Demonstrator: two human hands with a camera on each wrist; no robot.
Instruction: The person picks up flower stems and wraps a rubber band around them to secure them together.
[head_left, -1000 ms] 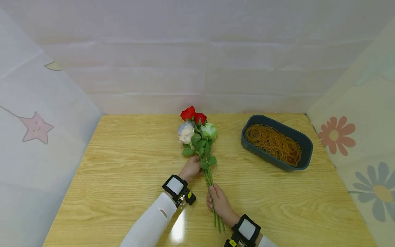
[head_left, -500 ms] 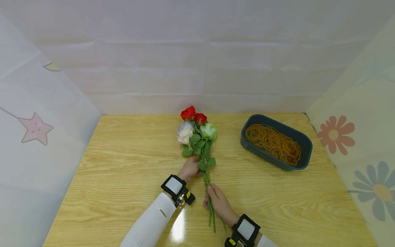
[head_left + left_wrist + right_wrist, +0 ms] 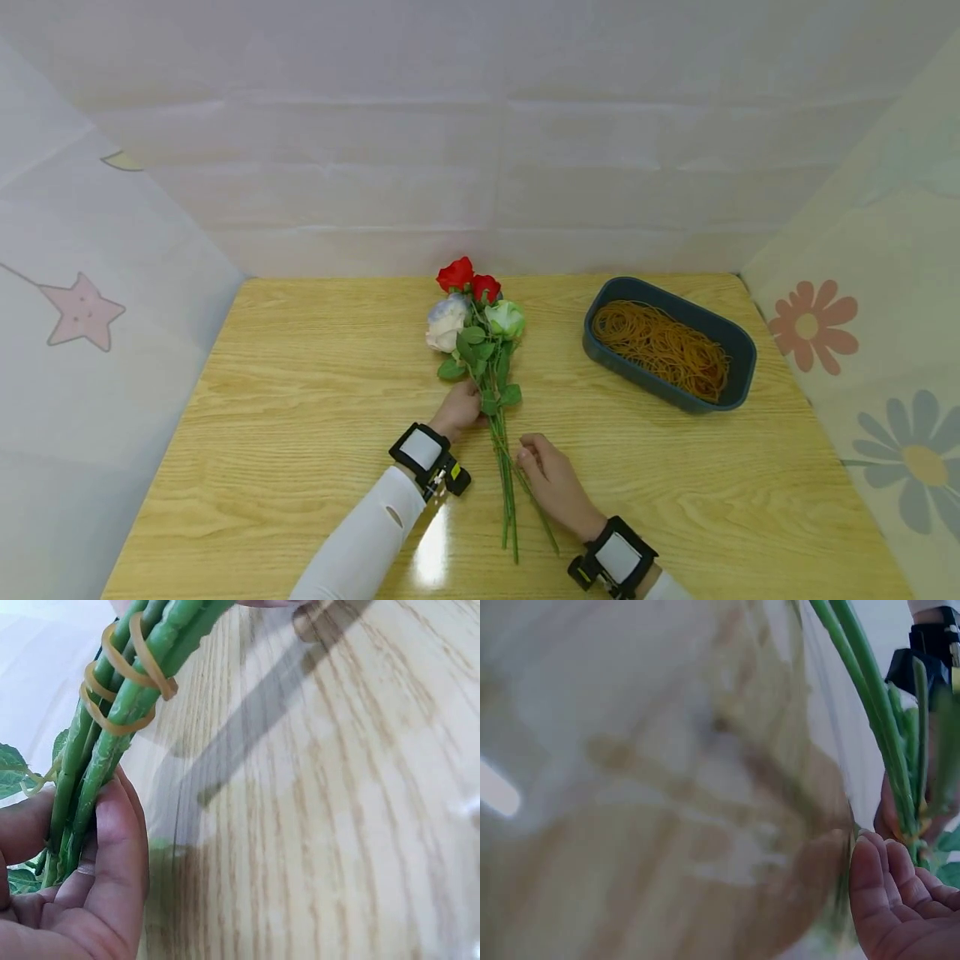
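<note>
My left hand (image 3: 459,408) gripped the banded rose stems (image 3: 504,492) just below the leaves, on the table (image 3: 300,400). My right hand (image 3: 551,483), loosely curled, held nothing beside the lower stems.

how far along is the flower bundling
Mostly done, it seems: a rubber band is already wound several times round the stems. In hand: the left hand grips the stems just under the leaves, while the right hand lies beside them, holding nothing. Left: perhaps only letting go; the tray of spare bands sits untouched.
</note>
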